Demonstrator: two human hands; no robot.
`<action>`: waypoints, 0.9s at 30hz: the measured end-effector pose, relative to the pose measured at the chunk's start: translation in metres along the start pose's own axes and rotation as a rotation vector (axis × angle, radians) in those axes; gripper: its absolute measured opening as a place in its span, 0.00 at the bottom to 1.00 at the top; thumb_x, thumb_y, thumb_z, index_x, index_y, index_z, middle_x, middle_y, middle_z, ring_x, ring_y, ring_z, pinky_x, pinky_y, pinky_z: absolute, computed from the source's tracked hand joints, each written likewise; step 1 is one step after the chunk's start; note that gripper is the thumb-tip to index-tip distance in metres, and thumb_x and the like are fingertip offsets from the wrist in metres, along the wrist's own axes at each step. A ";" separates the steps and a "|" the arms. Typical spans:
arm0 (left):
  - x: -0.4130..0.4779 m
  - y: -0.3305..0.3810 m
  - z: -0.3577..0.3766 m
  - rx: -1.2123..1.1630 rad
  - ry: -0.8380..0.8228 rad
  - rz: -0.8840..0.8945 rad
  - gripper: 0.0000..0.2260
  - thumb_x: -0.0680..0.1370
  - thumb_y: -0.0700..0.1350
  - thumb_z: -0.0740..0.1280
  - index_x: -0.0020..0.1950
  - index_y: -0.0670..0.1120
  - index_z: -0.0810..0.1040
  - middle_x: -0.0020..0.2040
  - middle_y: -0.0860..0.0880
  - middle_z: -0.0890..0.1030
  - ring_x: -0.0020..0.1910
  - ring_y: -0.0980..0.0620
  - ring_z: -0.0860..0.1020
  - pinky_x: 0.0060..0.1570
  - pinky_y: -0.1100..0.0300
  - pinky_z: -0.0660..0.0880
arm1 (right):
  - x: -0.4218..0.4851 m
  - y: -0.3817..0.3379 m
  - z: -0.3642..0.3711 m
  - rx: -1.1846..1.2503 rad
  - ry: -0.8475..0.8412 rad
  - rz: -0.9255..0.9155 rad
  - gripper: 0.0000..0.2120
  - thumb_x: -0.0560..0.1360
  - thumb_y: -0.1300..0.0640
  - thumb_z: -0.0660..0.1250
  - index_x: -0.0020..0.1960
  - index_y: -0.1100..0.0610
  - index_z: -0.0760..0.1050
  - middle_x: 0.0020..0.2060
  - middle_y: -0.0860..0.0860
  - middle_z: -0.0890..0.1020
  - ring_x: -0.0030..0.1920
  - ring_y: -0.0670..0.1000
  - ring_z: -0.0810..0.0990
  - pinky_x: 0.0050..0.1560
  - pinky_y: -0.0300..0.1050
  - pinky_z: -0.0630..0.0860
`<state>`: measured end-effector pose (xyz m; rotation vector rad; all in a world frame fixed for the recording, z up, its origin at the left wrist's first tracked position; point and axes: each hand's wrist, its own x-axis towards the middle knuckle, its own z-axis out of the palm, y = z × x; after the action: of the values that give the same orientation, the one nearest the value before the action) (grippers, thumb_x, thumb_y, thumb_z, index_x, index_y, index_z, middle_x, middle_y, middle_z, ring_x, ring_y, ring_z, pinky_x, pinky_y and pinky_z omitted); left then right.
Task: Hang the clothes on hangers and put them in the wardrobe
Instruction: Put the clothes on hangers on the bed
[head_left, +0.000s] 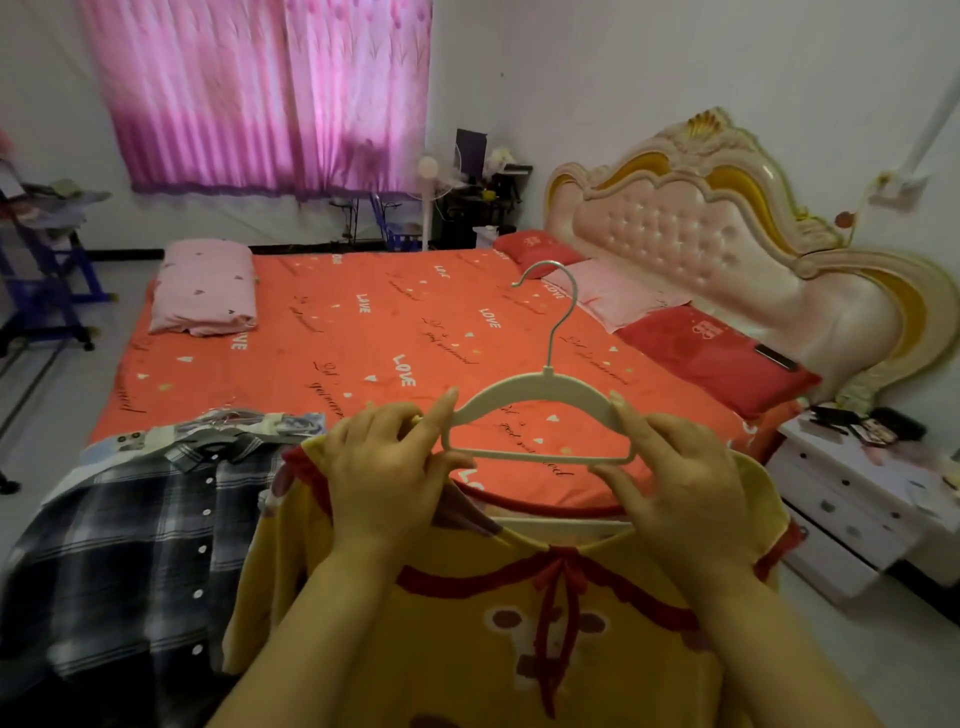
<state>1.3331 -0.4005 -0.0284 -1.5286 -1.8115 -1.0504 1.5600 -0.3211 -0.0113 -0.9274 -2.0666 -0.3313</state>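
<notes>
I count one white hanger (540, 410), hook up, held over the foot of the bed (363, 322) by two hands. The left hand (384, 467) has its fingers clamped on the hanger's left end, and the right hand (675, 467) pinches the right end between thumb and fingers. One yellow top (519, 623) with red trim sits just below, its open neckline under the hanger's bar. One plaid shirt (130, 545) lies on the bed beside it, to the left. I see two red pillows (717, 358) by the headboard.
</notes>
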 end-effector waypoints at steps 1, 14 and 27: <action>0.012 -0.001 0.015 0.004 0.003 0.000 0.22 0.69 0.58 0.63 0.58 0.48 0.81 0.39 0.46 0.80 0.38 0.43 0.79 0.43 0.48 0.71 | 0.011 0.013 0.012 -0.001 0.006 -0.004 0.30 0.65 0.55 0.77 0.65 0.59 0.74 0.44 0.55 0.80 0.44 0.58 0.79 0.46 0.57 0.76; 0.127 -0.016 0.194 0.192 -0.006 -0.142 0.22 0.66 0.53 0.72 0.58 0.47 0.81 0.41 0.44 0.80 0.39 0.41 0.78 0.43 0.46 0.71 | 0.151 0.161 0.189 0.201 0.000 -0.136 0.27 0.67 0.51 0.73 0.64 0.58 0.75 0.43 0.55 0.81 0.43 0.58 0.80 0.45 0.55 0.76; 0.210 -0.092 0.310 0.262 -0.001 -0.254 0.22 0.67 0.55 0.70 0.58 0.47 0.81 0.41 0.44 0.80 0.39 0.42 0.78 0.44 0.46 0.71 | 0.262 0.204 0.342 0.292 -0.030 -0.218 0.27 0.68 0.50 0.72 0.65 0.56 0.75 0.43 0.55 0.80 0.43 0.58 0.79 0.46 0.53 0.75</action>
<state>1.2242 -0.0310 -0.0492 -1.1679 -2.0906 -0.8795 1.4057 0.1289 -0.0390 -0.5372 -2.1767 -0.1238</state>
